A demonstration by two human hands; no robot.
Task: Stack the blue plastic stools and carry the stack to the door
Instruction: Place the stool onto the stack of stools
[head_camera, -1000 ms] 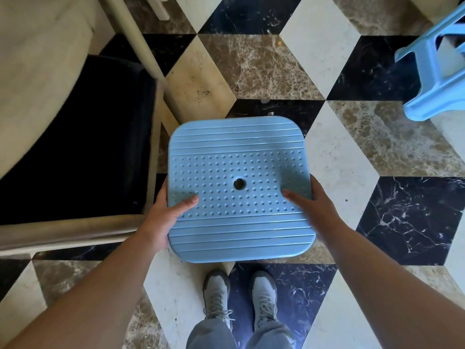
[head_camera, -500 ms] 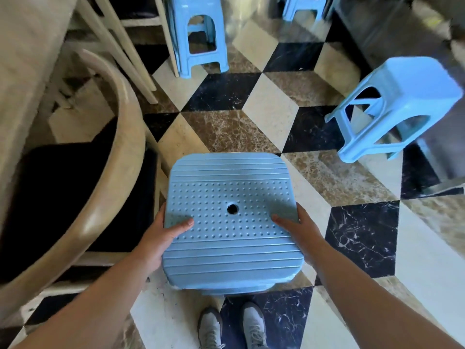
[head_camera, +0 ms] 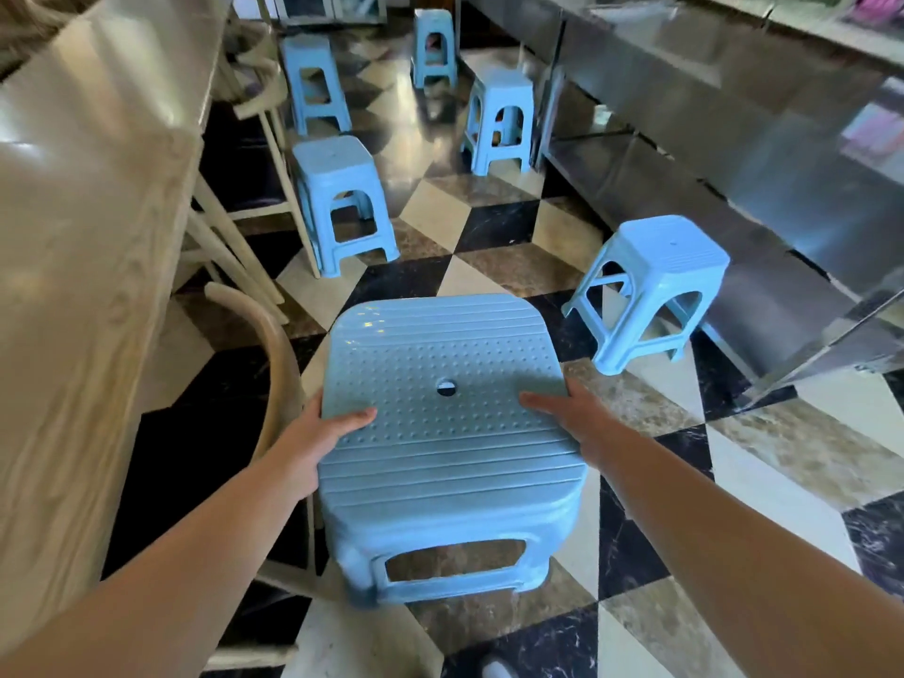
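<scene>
My view has lifted since before. Both hands, left (head_camera: 313, 440) and right (head_camera: 570, 415), clamp the stool (head_camera: 445, 433) off the floor; thumb-only hold could slip approaching the next stool (head_camera: 650, 286).

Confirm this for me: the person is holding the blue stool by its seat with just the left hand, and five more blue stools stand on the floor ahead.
Not quite. In the head view both hands grip the held stool: the left hand and the right hand clasp opposite edges of its seat. The rest holds: five more blue stools stand on the floor ahead, the nearest to the right.
</scene>
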